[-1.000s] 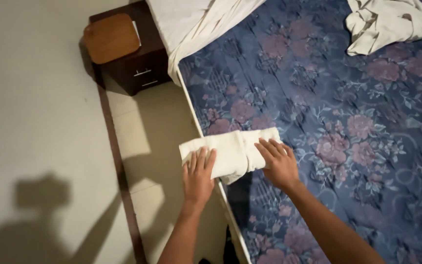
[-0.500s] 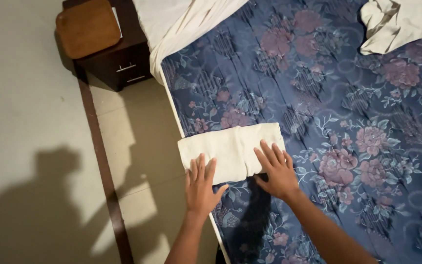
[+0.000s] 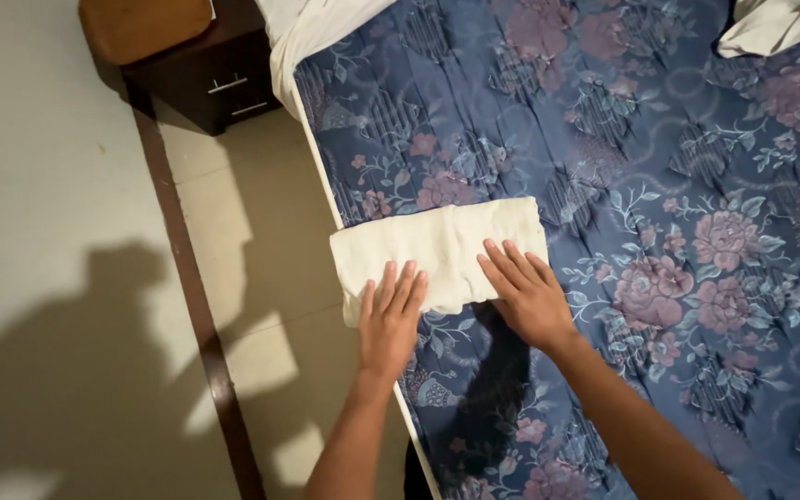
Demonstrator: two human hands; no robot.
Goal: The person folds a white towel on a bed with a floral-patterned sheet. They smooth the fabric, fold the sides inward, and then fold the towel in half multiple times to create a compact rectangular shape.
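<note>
A folded cream towel [image 3: 437, 245] lies flat at the left edge of a blue floral mattress [image 3: 659, 185]. My left hand [image 3: 389, 319] rests palm down on the towel's near left part, fingers spread. On the towel's near right edge my right hand [image 3: 525, 294] presses flat, fingers pointing away from me. Neither hand grips anything.
A dark wooden nightstand [image 3: 210, 79] with a brown cushion [image 3: 145, 23] on top stands at the upper left on the pale tiled floor [image 3: 48, 231]. White sheet [image 3: 303, 28] hangs over the mattress's top corner. More crumpled white cloth [image 3: 775, 23] lies at the upper right.
The view has shifted closer and lower. The towel looks flatter and more spread out now, with both hands sliding back to its near edge.
</note>
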